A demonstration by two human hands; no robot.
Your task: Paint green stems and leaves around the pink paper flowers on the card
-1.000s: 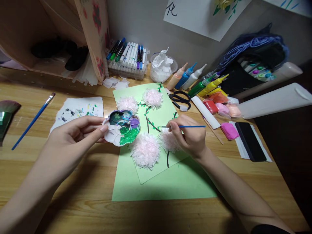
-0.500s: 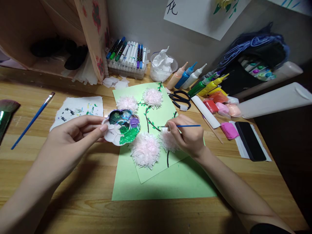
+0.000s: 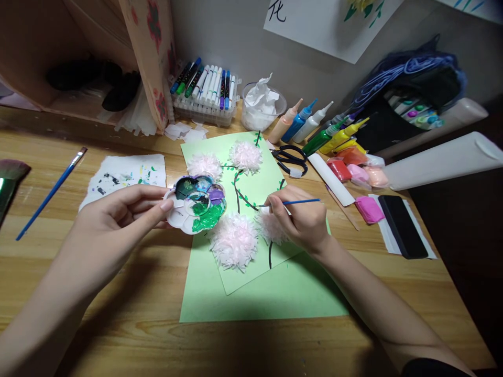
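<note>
My left hand (image 3: 121, 225) pinches the rim of a white flower-shaped paint palette (image 3: 181, 220), which carries green, purple and dark paint. The palette hangs over the left part of a light green sheet (image 3: 236, 285). In my right hand (image 3: 301, 217) is a thin blue paintbrush (image 3: 301, 201), its tip at the black painted stem near small green leaves. Fluffy pale pink paper flowers (image 3: 234, 242) are fixed on the sheet; one is partly under my right hand. A second green sheet (image 3: 220, 309) lies beneath the first.
Left are a paint-stained tissue (image 3: 118, 175), a larger blue brush (image 3: 53, 193) and a wide brush (image 3: 11, 183). Behind stand a marker box (image 3: 206, 112), a tub of tissue (image 3: 261, 110) and paint bottles (image 3: 301, 125). Scissors (image 3: 291, 157), clay packs (image 3: 356, 170) and a black phone (image 3: 403, 225) lie right.
The rear end of the paintbrush has swung slightly up and left, and my right hand has shifted a little left. My left hand and the palette stay nearly as they were.
</note>
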